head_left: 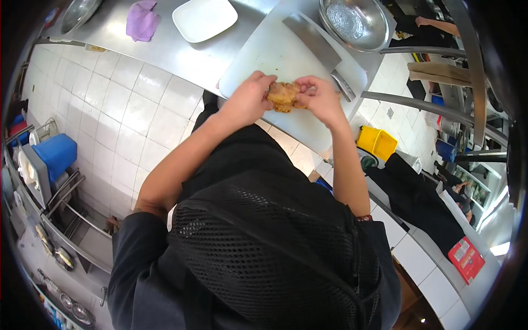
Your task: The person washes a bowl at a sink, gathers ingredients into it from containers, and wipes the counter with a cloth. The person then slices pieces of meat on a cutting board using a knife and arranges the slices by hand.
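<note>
Between my two hands is a golden-brown piece of fried meat [284, 97], raised over the near edge of a white cutting board [256, 55]. My left hand [252, 99] pinches its left side, fingers closed on it. On the other side, my right hand [320, 99] grips the right edge with thumb and fingers. A cleaver [313, 41] lies on the board beyond my right hand, its handle pointing toward me. Small crumbs dot the board near the meat.
A white square plate [204, 21] and a purple cloth [142, 21] rest on the steel table [181, 58]. At the far right stands a metal bowl [355, 25]. A yellow bin [377, 142] and a blue bin [56, 155] flank me. Another person's arm [438, 25] shows at upper right.
</note>
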`<state>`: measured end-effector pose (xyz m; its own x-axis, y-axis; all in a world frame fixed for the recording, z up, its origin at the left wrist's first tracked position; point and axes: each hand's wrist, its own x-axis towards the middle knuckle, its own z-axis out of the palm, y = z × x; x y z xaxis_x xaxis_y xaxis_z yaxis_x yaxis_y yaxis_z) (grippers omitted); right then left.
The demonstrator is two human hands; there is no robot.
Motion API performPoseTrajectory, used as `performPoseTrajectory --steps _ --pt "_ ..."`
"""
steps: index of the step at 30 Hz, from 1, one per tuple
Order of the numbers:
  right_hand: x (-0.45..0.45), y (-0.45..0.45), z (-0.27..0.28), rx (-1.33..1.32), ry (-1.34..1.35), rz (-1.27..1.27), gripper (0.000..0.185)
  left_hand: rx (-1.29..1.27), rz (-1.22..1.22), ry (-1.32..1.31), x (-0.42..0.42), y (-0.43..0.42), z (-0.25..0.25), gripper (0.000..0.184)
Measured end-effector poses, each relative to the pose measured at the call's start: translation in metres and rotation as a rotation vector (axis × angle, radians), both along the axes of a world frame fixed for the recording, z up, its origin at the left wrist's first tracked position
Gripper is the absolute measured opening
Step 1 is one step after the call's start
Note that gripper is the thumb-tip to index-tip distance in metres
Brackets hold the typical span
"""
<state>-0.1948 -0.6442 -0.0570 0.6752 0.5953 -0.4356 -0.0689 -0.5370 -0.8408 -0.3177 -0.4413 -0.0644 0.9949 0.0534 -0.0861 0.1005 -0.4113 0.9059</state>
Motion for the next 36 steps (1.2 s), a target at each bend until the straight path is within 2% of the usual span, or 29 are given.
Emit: performPoseTrajectory --steps 2,4,7,9,10,12,13,17,20,22,27,36 --pt "-0.010 -0.009 -0.015 -0.085 -0.078 -0.081 0.034 0.037 -0.014 -0.007 -0.004 -0.013 -0.013 0.054" --pt "-0.016 -0.009 -0.018 -0.132 -0.170 -0.038 0.034 -0.032 0.077 0.012 -0.007 -0.018 -0.019 0.051" --pt "-0.018 -0.009 -0.004 -0.168 -0.266 0.058 0.042 0.036 -0.017 0.045 -0.010 -0.017 -0.018 0.053" --pt "-0.022 -0.010 0.016 -0.248 -0.335 0.258 0.057 0.067 -0.014 0.016 -0.013 -0.021 -0.013 0.056" --pt "-0.025 -0.013 0.016 -0.242 -0.345 0.253 0.057 0.084 -0.004 0.004 -0.017 -0.023 -0.010 0.059" --pt "-0.034 -0.018 0.009 -0.182 -0.555 0.357 0.072 0.038 -0.012 0.031 -0.022 -0.027 -0.007 0.061" --pt "-0.036 -0.017 0.010 -0.205 -0.536 0.382 0.079 0.086 -0.010 -0.007 -0.025 -0.030 -0.010 0.062" --pt "-0.037 -0.015 -0.005 -0.185 -0.653 0.424 0.071 0.129 0.002 -0.054 -0.027 -0.033 -0.023 0.063" --pt "-0.047 -0.011 -0.004 -0.239 -0.551 0.308 0.069 0.129 0.019 -0.059 -0.028 -0.034 -0.025 0.061" --pt "-0.056 -0.011 -0.009 -0.157 -0.641 0.216 0.067 0.114 0.021 -0.074 -0.029 -0.033 -0.026 0.061" --pt "-0.068 -0.004 -0.017 -0.116 -0.665 0.143 0.066 0.088 0.016 -0.109 -0.027 -0.030 -0.027 0.061" --pt "-0.087 0.052 -0.028 0.096 -0.603 -0.084 0.065 0.266 0.107 -0.146 -0.029 0.015 -0.028 0.064"
